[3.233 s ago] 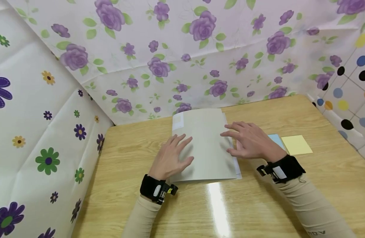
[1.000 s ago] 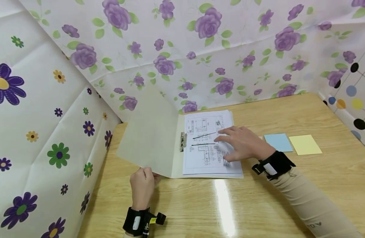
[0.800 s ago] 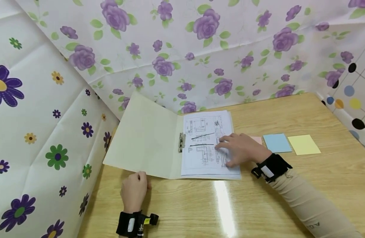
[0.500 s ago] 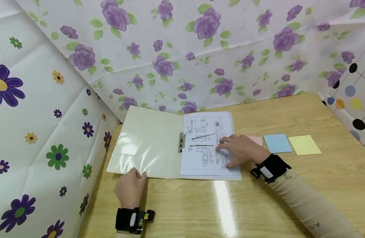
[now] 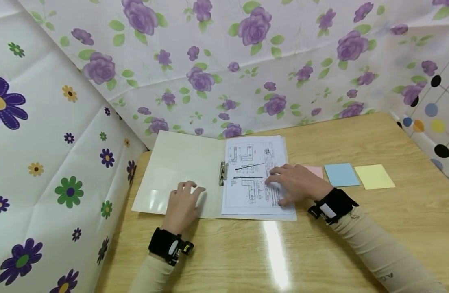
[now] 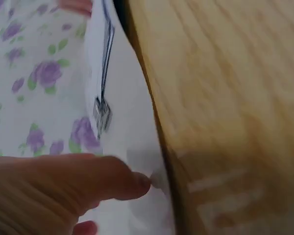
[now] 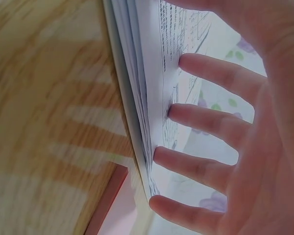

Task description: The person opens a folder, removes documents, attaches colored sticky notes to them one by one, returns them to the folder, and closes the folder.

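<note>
A cream file folder [image 5: 188,154] lies spread flat on the table, a metal clip [image 5: 223,173] along its fold. On its right half rests a stack of printed sheets [image 5: 243,203], the top one bearing technical drawings and two dark pen strokes. My left hand [image 5: 183,205] is over the bare left cover, fingers relaxed; in the left wrist view its thumb [image 6: 122,178] is at the cover near the edge. My right hand [image 5: 295,181] rests its spread fingertips on the sheets' right side, and the right wrist view shows those fingers [image 7: 206,117] touching the top page.
Pink [image 5: 315,171], blue [image 5: 341,175] and yellow [image 5: 374,177] sticky note pads lie in a row right of the folder. The wooden table [image 5: 232,256] meets a flowered cloth wall [image 5: 210,106] behind and another [image 5: 89,183] at left.
The folder's cover has swung over to the left and now lies flat. My left hand has let go of its edge and moved onto it. My right hand came down onto the sheets.
</note>
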`<action>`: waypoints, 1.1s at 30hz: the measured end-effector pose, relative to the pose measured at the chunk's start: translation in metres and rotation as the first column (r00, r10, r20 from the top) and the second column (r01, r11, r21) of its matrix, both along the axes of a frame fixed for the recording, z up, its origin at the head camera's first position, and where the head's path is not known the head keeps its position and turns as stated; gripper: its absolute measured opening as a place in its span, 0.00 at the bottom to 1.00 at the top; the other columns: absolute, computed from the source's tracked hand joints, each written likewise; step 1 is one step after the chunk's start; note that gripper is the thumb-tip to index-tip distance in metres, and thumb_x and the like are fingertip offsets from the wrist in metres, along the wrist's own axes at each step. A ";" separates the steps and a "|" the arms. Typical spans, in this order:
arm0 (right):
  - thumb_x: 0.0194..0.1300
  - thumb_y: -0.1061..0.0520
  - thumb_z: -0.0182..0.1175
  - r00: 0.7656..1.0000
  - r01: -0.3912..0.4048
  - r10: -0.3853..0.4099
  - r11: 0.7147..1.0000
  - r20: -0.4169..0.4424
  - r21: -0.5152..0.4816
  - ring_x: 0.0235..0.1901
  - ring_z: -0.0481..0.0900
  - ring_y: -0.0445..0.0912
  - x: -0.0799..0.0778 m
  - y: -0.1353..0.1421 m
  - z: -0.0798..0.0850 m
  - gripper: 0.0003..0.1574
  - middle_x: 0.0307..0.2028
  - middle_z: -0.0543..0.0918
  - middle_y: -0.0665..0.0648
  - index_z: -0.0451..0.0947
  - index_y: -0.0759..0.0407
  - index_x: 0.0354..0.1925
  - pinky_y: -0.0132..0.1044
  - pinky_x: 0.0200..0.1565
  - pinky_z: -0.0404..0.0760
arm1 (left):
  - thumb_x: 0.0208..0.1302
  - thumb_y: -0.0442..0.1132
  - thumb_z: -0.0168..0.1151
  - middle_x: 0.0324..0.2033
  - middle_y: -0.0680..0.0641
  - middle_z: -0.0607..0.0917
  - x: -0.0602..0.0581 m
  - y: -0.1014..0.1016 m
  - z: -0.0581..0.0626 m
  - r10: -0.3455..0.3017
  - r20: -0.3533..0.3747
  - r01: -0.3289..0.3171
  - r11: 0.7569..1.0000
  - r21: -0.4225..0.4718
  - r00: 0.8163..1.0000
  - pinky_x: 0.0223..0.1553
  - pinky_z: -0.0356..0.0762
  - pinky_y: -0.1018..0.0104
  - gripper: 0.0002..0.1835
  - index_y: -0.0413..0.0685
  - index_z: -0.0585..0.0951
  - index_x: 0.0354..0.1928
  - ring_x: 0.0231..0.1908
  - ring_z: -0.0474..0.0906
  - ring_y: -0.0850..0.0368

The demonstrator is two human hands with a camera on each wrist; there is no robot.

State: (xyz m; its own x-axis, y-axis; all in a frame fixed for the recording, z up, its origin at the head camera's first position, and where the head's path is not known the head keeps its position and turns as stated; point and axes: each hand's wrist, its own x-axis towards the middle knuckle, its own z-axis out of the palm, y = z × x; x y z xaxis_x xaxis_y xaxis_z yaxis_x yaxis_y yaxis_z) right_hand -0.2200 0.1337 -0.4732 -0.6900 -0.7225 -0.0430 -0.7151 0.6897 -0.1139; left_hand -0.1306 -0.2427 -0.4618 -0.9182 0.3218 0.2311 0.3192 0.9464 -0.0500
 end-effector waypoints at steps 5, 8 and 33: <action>0.44 0.29 0.71 1.000 0.000 0.000 1.000 0.002 -0.010 0.63 0.72 0.61 0.001 0.001 -0.001 0.44 0.68 0.74 0.55 0.77 0.35 0.62 0.60 0.50 0.79 | 0.52 0.40 0.76 0.55 0.44 0.81 -0.014 0.015 0.006 -0.060 0.214 0.064 0.998 -0.010 0.975 0.23 0.79 0.61 0.41 0.67 0.71 0.69 0.50 0.77 0.44; 0.45 0.29 0.71 1.000 -0.004 0.004 1.000 0.000 -0.008 0.63 0.72 0.60 0.001 0.000 -0.002 0.44 0.68 0.74 0.54 0.77 0.35 0.62 0.60 0.50 0.80 | 0.57 0.43 0.74 0.55 0.45 0.82 -0.015 0.014 0.003 -0.090 0.242 0.100 0.995 -0.030 0.966 0.21 0.78 0.62 0.40 0.74 0.68 0.71 0.50 0.77 0.43; 0.42 0.43 0.76 0.989 0.016 -0.016 1.000 0.144 0.001 0.67 0.70 0.59 -0.015 0.029 0.006 0.43 0.71 0.70 0.55 0.77 0.37 0.61 0.57 0.54 0.80 | 0.67 0.47 0.57 0.44 0.39 0.74 0.008 0.058 -0.009 -0.110 0.248 0.122 0.992 -0.034 0.962 0.19 0.68 0.64 0.29 0.78 0.72 0.69 0.38 0.65 0.46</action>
